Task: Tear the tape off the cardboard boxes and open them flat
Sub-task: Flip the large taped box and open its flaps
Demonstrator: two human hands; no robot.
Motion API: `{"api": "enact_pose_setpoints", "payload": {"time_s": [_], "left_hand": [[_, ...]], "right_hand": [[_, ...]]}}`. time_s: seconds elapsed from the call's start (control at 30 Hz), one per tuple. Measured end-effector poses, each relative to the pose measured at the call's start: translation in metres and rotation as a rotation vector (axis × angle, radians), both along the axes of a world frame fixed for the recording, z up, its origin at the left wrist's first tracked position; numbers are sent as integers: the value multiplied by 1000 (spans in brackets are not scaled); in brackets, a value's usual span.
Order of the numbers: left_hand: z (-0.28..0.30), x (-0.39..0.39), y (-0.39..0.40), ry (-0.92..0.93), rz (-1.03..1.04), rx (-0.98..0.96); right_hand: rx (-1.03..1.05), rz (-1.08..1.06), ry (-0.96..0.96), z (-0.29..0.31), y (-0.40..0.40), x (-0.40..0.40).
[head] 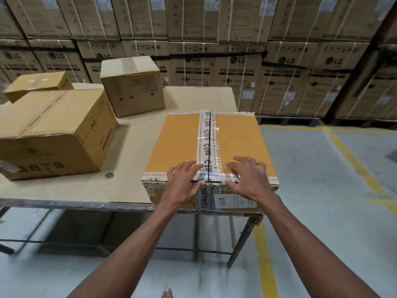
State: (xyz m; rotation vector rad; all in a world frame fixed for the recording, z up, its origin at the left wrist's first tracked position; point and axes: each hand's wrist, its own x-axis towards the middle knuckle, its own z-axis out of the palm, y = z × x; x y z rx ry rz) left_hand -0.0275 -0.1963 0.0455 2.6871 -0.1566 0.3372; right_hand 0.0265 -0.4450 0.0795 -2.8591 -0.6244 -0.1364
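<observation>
Head view: sealed box (208, 151) sits at the near right corner of the worktop (133, 168), its front face flush with the worktop edge — close enough to work on without leaning. Printed tape (206, 138) runs down the centre seam of the top, with another strip across the near top edge and one going down the front face. All of it looks intact, so the task is at its start for this box.

Left hand (184, 179) and right hand (247, 175) both rest on the near top edge, either side of the seam. No grip on anything: fingers spread and fairly straight, lying on cardboard and tape, nothing pinched or curled around. Left fingertips (198, 166) touch the centre strip. My read: hands are feeling for a loose tape end where the strips cross, since that junction is the easiest place to start a peel.

Three more closed boxes wait on the left half of the worktop — a large box (53, 134), a taped cube box (133, 87) behind it, a small flat box (38, 83) at far left. Well apart from the hands, likely queued.

Background: stacked washing-machine cartons (236, 69), yellow floor lines (352, 155).
</observation>
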Motion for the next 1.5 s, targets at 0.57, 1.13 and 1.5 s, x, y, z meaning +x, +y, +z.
{"api": "enact_pose_setpoints", "payload": {"time_s": [0.57,1.13,1.5], "left_hand": [[-2,1,-5,-112,-61,-14],[155,108,-177,175,-412,-836],[93,117,-279,358,-614,-152]], "right_hand": [[-60,378,-380,-9,1,3],[364,-160,-770,44,-58,-15],[1423,-724,-66,10,-125,-23]]}}
